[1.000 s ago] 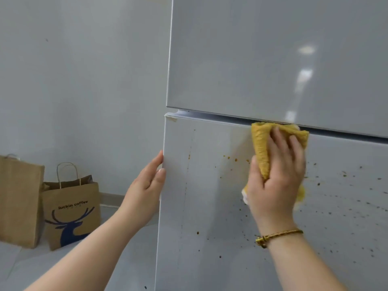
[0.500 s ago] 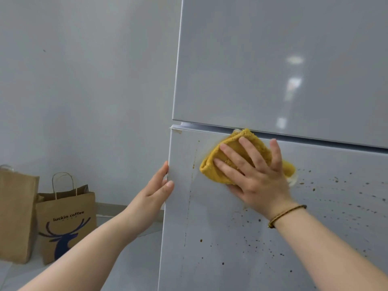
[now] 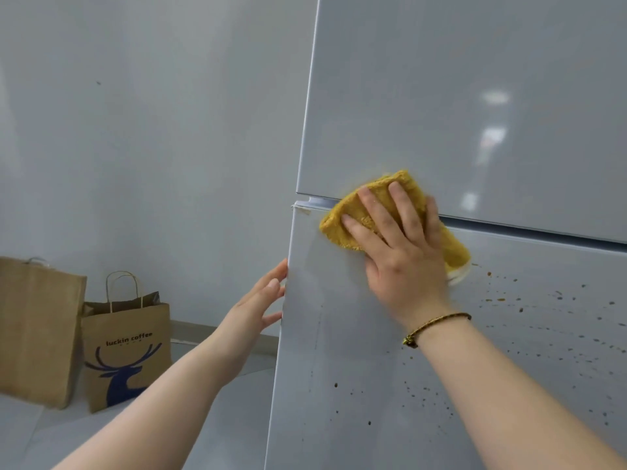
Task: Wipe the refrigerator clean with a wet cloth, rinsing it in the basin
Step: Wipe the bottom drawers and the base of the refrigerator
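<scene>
a white two-door refrigerator (image 3: pixel 356 351) was seen from close up and slightly from the left, filling the right side of the view. a folded mustard-yellow cloth (image 3: pixel 339 222) was pressed flat against its front, near the left edge, lying across the dark seam (image 3: pixel 543 234) between the upper door (image 3: pixel 441 96) and the lower door (image 3: pixel 549 401). the cloth was covered by the right hand (image 3: pixel 403 262), whose fingers were spread and straight on top of it, so that it was held by pressure and not gripped; a slight blur was shown around this hand. a thin braided bracelet (image 3: pixel 437 322) was worn on the right wrist. the left hand (image 3: pixel 254 307) was laid against the left edge of the lower door, below the cloth, with its fingers nearly straight and nothing grasped in it. brown specks (image 3: pixel 498 299) were scattered over the lower door to the right of the cloth and below it, while the upper door was shown glossy, with pale light reflections. at the lower left, two brown paper bags were stood on the pale floor (image 3: pixel 34 435) against a grey wall (image 3: pixel 152 130): a plain bag (image 3: pixel 37 327) at the frame edge and, just beside it, a smaller bag (image 3: pixel 125 351) printed with "luckin coffee" and a blue deer.
</scene>
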Available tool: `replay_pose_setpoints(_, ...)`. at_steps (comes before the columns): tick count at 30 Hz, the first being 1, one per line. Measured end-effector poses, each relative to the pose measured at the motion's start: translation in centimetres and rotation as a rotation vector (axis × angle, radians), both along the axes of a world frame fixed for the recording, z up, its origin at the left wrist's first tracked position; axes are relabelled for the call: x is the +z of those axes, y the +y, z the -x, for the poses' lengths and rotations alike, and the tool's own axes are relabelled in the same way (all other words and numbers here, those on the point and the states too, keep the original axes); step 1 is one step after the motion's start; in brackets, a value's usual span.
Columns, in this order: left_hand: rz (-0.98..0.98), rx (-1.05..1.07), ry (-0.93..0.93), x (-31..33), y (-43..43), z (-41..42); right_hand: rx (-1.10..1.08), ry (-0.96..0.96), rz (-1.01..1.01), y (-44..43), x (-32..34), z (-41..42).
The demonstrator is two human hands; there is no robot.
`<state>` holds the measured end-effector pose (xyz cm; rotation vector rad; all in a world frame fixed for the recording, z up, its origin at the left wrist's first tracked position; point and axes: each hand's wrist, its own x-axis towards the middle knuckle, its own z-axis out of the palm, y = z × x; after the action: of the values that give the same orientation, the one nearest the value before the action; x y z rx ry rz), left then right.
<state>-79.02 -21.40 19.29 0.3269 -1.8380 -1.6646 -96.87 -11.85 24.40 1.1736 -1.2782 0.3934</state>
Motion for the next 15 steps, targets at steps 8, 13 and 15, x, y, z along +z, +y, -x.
replay_pose_setpoints(8, -0.013, 0.02, -0.003, 0.1, -1.2, -0.2, -0.046, 0.209, -0.443, -0.8, -10.0, -1.3)
replay_pose_setpoints(13, -0.021, 0.062, 0.002, 0.6, 0.4, 0.2, 0.005, 0.414, -0.552, 3.3, -4.6, 2.8)
replay_pose_setpoints(15, -0.015, 0.1, 0.011, 0.5, 1.0, 0.6, 0.008, 0.241, -0.309, 3.3, -0.8, 3.5)
